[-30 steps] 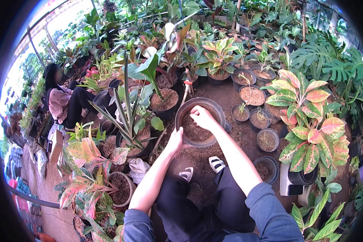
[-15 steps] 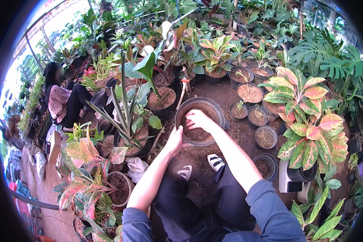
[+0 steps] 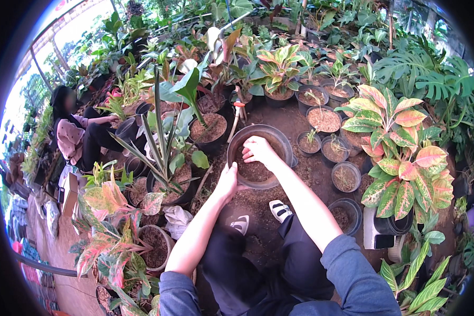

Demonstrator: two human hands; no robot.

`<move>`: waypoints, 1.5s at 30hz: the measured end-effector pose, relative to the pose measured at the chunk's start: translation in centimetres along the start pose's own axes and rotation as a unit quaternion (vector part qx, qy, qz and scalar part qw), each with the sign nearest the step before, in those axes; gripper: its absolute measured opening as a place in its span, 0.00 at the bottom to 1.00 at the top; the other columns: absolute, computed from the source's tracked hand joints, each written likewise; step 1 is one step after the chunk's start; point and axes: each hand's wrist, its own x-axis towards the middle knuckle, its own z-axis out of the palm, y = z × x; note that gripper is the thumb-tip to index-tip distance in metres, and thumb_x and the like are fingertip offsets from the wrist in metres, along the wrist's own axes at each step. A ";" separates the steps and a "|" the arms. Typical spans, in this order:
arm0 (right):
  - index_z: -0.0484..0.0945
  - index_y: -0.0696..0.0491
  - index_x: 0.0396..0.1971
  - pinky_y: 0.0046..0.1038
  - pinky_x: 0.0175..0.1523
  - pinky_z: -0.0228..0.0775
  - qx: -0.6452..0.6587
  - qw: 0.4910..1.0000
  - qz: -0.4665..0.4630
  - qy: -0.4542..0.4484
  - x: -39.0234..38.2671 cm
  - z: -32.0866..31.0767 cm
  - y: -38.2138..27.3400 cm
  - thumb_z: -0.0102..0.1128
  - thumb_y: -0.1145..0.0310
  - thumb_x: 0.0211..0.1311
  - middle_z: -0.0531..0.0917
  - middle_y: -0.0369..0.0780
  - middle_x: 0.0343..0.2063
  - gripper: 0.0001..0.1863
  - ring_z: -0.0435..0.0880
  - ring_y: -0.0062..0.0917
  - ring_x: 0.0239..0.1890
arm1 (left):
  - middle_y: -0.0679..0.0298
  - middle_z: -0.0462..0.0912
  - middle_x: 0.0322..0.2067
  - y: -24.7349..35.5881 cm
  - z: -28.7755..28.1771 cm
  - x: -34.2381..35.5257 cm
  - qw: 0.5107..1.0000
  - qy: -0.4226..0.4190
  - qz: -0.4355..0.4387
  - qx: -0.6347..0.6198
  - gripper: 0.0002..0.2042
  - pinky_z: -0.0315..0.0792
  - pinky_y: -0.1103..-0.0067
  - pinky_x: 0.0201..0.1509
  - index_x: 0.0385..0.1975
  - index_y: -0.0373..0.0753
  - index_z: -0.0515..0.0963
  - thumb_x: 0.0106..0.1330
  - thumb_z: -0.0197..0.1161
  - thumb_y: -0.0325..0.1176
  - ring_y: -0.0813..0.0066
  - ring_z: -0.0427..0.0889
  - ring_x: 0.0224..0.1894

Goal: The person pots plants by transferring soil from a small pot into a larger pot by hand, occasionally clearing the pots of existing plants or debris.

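Observation:
A black plastic pot with brown soil in its bottom is held above the ground between my legs. My left hand grips the pot's near-left rim, thumb up along the side. My right hand is inside the pot over the soil, its fingers loosely bent and apart, with no object visible between them. A trowel with an orange handle rests just beyond the pot.
A person in dark trousers sits at the left by pots. Potted plants surround me, including tall spiky leaves, small pots at right and a pink-green plant. A pale sack lies beside my left arm.
My right hand's fingers have loosened from a tighter curl and shifted a little inside the pot. My left hand keeps its grip on the rim.

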 end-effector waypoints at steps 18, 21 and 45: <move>0.75 0.61 0.24 0.23 0.24 0.73 -0.326 0.939 -0.020 -0.104 -0.9 1.4 0.8 0.48 0.68 0.57 0.78 0.40 0.17 0.12 0.77 0.21 0.18 | 0.56 0.66 0.50 -0.7 -1.0 0.7 1.000 0.023 -0.013 0.000 0.20 0.74 0.61 0.42 0.55 0.42 0.53 0.68 0.33 0.44 0.61 0.73 0.47; 0.75 0.61 0.25 0.23 0.24 0.73 -0.244 0.966 -0.079 -0.025 -0.3 1.7 0.3 0.46 0.69 0.57 0.78 0.41 0.17 0.12 0.77 0.21 0.17 | 0.55 0.66 0.49 -0.6 -1.1 0.7 1.000 0.023 -0.018 -0.002 0.19 0.74 0.61 0.42 0.55 0.41 0.53 0.68 0.33 0.44 0.61 0.73 0.46; 0.77 0.59 0.27 0.36 0.40 0.71 -0.604 0.797 -0.032 0.006 -2.1 0.9 -0.2 0.49 0.61 0.54 0.79 0.50 0.25 0.16 0.79 0.41 0.32 | 0.55 0.64 0.51 -0.3 -2.2 0.5 0.998 0.055 0.002 0.027 0.19 0.74 0.60 0.42 0.55 0.40 0.53 0.68 0.33 0.42 0.61 0.71 0.49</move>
